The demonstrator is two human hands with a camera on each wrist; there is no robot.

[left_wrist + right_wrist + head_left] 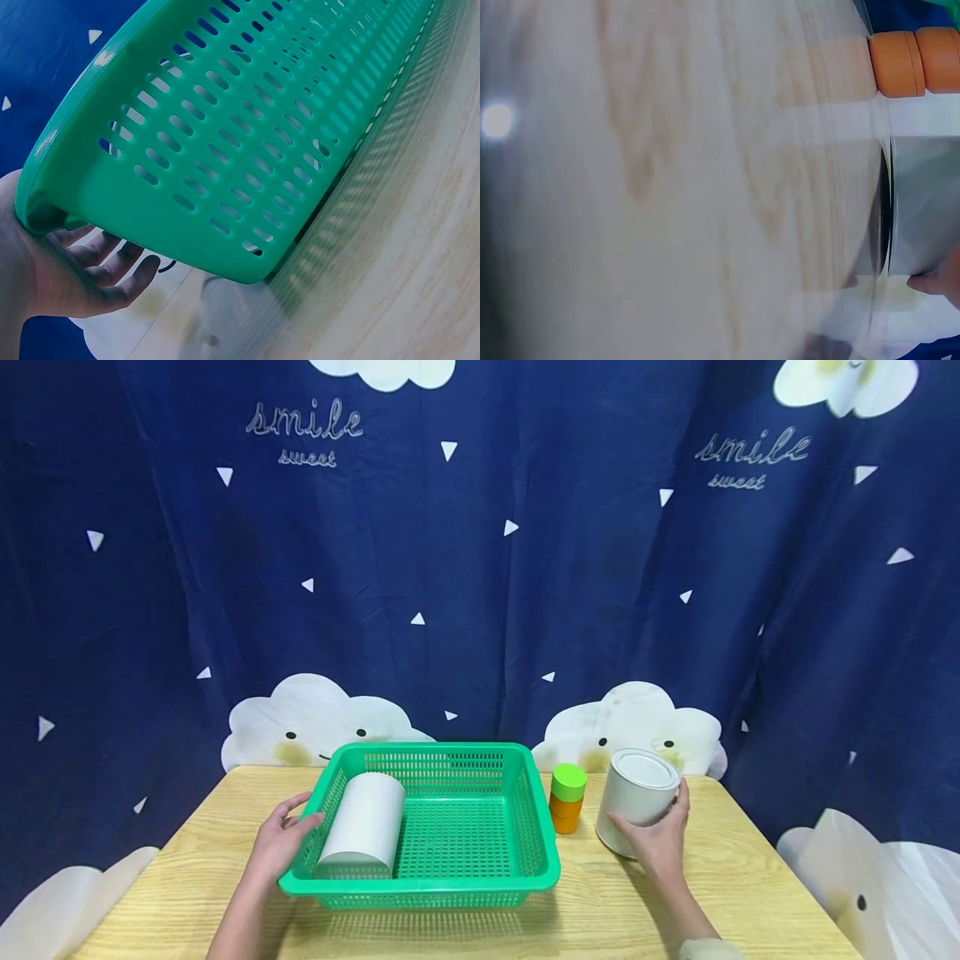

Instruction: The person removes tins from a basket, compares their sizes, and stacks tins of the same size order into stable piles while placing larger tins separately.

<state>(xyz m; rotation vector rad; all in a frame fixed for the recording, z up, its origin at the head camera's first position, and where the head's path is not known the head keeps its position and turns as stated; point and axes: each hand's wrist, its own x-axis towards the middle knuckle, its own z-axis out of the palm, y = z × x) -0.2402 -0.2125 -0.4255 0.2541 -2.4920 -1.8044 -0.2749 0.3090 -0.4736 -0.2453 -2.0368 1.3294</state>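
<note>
The left hand (281, 843) grips the left rim of the green basket (420, 887), its thumb over the edge; the fingers are mostly hidden behind the wall in the head view, but the left wrist view shows them curled beneath the rim, with the basket's far end cut off. Inside the basket, a white cylinder (367, 818) lies along the left side, its near end seen only in part through the slots of the front wall.

The right hand (663, 843) grasps the white can (637, 797) at the right of the wooden table (600, 910), thumb on the near side and fingers round the right, mostly out of sight behind it. The can leans slightly; whether its base fully touches the table is hard to tell. The right wrist view cuts off most of the can and shows just a bit of the hand. Between basket and can stands an orange bottle with a green lid (567, 797), the lid beyond that view's edge
</note>
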